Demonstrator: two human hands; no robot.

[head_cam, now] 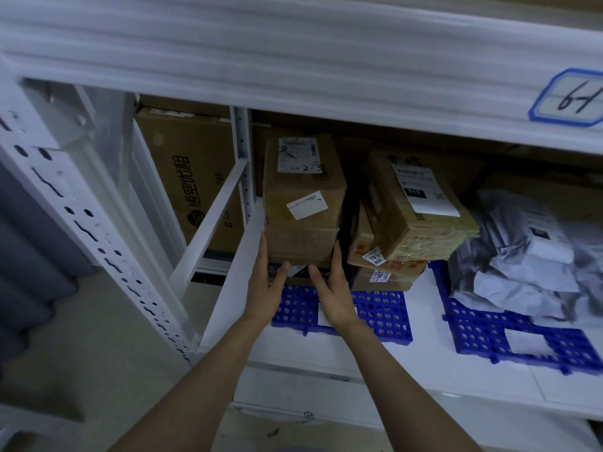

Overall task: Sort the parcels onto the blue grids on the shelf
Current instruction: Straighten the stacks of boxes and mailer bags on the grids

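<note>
White metal shelving (pixel 424 360) fills the view, and its upper beam is crossed at one o'clock by a blue-bordered tag (pixel 569 99) marked in handwriting. Behind the upright, at ten o'clock, a large printed cardboard carton (pixel 189 177) is seen. At three o'clock a heap of grey plastic mail bags (pixel 522 256) is piled on the right blue grid (pixel 483 334), on whose near part a white slip (pixel 528 344) lies.

At the centre a brown taped parcel (pixel 303 197) is set at the back of the left blue grid (pixel 381 314), on top of a dark flat item whose front edge alone is visible. Just beside it, at its three o'clock, a stack of cardboard boxes (pixel 385 269) is seen, with a tilted box (pixel 421 216) lying on top.

The brown taped parcel is flanked by both hands. The left hand (pixel 264 288) is laid against its lower left edge with straight fingers, the thumb stretched toward the bottom front edge. The right hand (pixel 332 288) is laid likewise against the lower right edge. Neither hand is curled round anything.

Two white labels are stuck on the parcel: a shipping label (pixel 298 154) at its twelve o'clock and a smaller sticker (pixel 306 205) near its middle.
</note>
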